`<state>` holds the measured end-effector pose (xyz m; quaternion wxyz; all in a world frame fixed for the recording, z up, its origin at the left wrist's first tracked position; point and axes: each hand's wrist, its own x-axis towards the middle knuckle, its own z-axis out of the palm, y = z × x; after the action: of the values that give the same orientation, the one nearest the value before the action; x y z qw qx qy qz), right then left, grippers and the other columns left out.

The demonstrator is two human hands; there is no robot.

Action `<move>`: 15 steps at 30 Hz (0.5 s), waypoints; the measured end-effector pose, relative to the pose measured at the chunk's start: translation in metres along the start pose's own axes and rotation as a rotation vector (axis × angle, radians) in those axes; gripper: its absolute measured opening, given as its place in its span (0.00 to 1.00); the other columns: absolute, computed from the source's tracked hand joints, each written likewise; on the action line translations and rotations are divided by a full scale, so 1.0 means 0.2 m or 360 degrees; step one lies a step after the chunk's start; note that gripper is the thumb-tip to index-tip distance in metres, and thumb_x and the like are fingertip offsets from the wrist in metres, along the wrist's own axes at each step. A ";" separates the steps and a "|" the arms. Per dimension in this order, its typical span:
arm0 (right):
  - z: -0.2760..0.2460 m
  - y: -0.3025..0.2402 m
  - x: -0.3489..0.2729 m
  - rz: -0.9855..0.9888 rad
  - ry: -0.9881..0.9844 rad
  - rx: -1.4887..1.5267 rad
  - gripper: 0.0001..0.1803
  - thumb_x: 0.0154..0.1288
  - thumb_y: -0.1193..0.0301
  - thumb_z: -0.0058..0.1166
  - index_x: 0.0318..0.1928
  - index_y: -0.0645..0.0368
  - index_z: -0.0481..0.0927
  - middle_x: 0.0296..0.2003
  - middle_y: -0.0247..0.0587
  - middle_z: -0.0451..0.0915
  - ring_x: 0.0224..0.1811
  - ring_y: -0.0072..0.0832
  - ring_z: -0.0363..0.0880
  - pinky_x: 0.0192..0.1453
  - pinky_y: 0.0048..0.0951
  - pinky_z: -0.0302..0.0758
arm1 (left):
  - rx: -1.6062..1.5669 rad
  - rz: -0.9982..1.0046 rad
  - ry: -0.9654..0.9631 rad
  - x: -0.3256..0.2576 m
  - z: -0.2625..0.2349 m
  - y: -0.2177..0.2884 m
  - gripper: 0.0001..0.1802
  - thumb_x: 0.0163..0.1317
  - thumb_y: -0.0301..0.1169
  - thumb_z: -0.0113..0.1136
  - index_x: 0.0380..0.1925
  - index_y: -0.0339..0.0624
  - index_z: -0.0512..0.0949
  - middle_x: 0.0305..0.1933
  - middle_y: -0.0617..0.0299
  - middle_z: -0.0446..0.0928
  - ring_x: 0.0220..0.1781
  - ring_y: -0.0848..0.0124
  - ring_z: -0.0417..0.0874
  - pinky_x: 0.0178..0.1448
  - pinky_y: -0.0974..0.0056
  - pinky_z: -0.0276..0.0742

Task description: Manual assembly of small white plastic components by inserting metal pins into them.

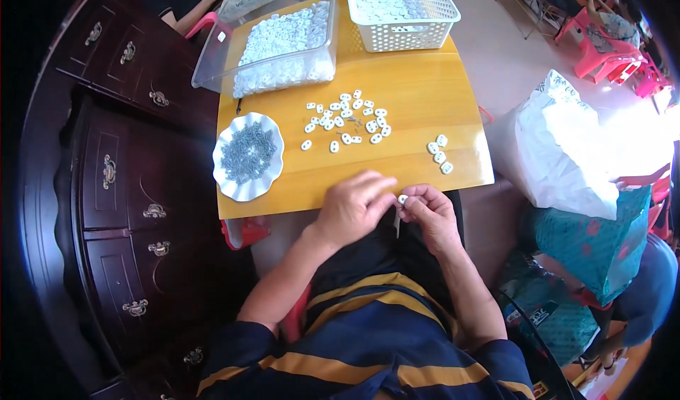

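Note:
At the table's near edge, my right hand (433,217) pinches a small white two-holed plastic piece (402,199) between thumb and fingers. My left hand (354,207) meets it there, thumb and fingertips drawn together; whatever they grip is too small to make out. Under the hands hangs a thin pale strip (397,224) of unclear kind. Loose white two-holed pieces (334,146) lie scattered mid-table, with a few small dark metal pins (358,124) among them. Several more white pieces (439,157) form a short row on the right.
On the left sits a white scalloped dish (221,160) of small grey metal pins. A clear bin (207,74) and a white perforated basket (407,40), both holding white pieces, stand at the back. Large sacks (559,152) are at the right, dark drawers (113,166) left. Other people sit nearby.

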<state>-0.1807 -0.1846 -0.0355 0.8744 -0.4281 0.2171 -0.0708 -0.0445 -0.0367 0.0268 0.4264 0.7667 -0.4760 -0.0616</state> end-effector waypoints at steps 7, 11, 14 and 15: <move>0.01 -0.03 -0.01 -0.0175 0.0161 -0.0278 0.09 0.74 0.75 0.58 0.51 0.63 0.82 0.37 0.35 0.86 0.37 0.18 0.83 0.45 0.20 0.79 | 0.0791 -0.0016 0.0225 0.20 -0.09 -0.29 0.12 0.60 0.27 0.69 0.44 0.41 0.86 0.46 0.54 0.82 0.46 0.54 0.84 0.50 0.55 0.81; 0.02 -0.04 -0.03 -0.0466 0.0248 -0.0799 0.08 0.73 0.76 0.59 0.49 0.64 0.83 0.35 0.33 0.86 0.36 0.16 0.83 0.42 0.21 0.79 | 0.0898 -0.0003 0.0171 0.24 -0.05 -0.33 0.11 0.59 0.28 0.69 0.43 0.41 0.84 0.44 0.57 0.80 0.48 0.54 0.81 0.53 0.53 0.79; 0.01 -0.06 -0.01 -0.0771 0.0355 -0.1150 0.07 0.71 0.76 0.60 0.46 0.66 0.84 0.32 0.37 0.87 0.33 0.18 0.84 0.38 0.22 0.79 | 0.0978 -0.0017 0.0136 0.25 -0.03 -0.33 0.12 0.58 0.27 0.69 0.44 0.41 0.86 0.45 0.57 0.80 0.49 0.56 0.80 0.54 0.54 0.78; 0.01 -0.07 0.00 -0.0963 0.0383 -0.1299 0.07 0.70 0.77 0.62 0.46 0.65 0.84 0.32 0.40 0.86 0.32 0.21 0.85 0.37 0.23 0.79 | 0.0962 0.0021 0.0136 0.24 -0.03 -0.32 0.13 0.58 0.26 0.69 0.44 0.40 0.85 0.45 0.57 0.80 0.50 0.55 0.80 0.55 0.54 0.78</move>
<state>-0.1787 -0.1912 -0.0238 0.5457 -0.7666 0.1925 -0.2785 0.0279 -0.0599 -0.0005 0.1989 0.8576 -0.4595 0.1178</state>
